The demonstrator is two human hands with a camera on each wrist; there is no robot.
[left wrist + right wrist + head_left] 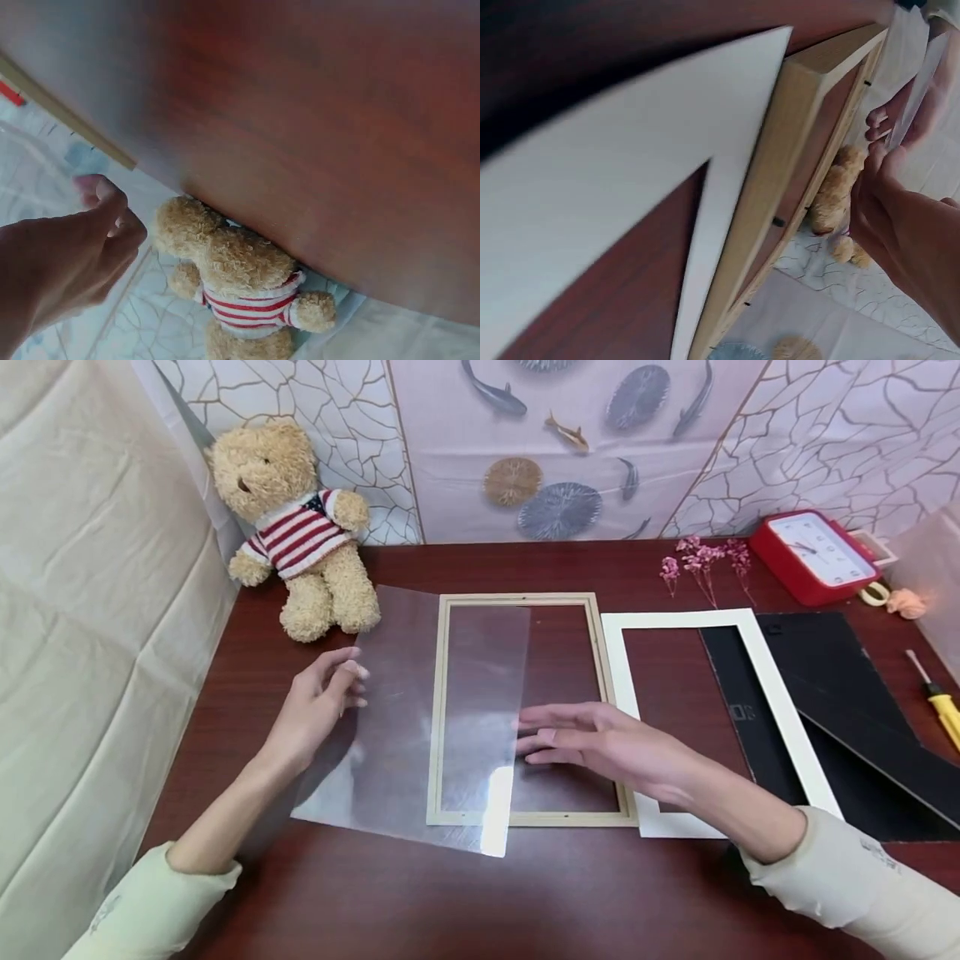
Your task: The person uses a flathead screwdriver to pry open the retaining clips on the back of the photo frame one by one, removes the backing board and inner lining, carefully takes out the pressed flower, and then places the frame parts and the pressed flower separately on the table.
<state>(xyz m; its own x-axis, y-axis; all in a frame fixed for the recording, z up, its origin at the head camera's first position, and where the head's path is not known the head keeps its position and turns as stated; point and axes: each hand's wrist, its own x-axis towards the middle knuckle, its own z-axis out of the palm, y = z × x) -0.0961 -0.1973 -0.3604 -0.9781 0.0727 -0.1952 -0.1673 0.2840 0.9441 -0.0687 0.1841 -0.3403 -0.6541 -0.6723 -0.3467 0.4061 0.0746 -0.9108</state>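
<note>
A clear sheet (397,718) is held up at a slight tilt between my two hands, overlapping the left part of a light wooden picture frame (573,819). At the sheet's left edge, my left hand (315,702) pinches it between thumb and fingers. My right hand (615,752) holds the opposite edge by the fingertips, above the frame's opening. Edge-on in the right wrist view, the sheet (921,82) spans from one hand to the other. The frame lies flat on the dark red table (570,893); its left bar shows through the sheet.
A white mat (780,710) lies right of the frame, over a black backing board (832,660) with a stand. A teddy bear (307,535) leans at the back left. Dried pink flowers (705,560), a red clock (810,556) and a yellow screwdriver (941,710) are at the right.
</note>
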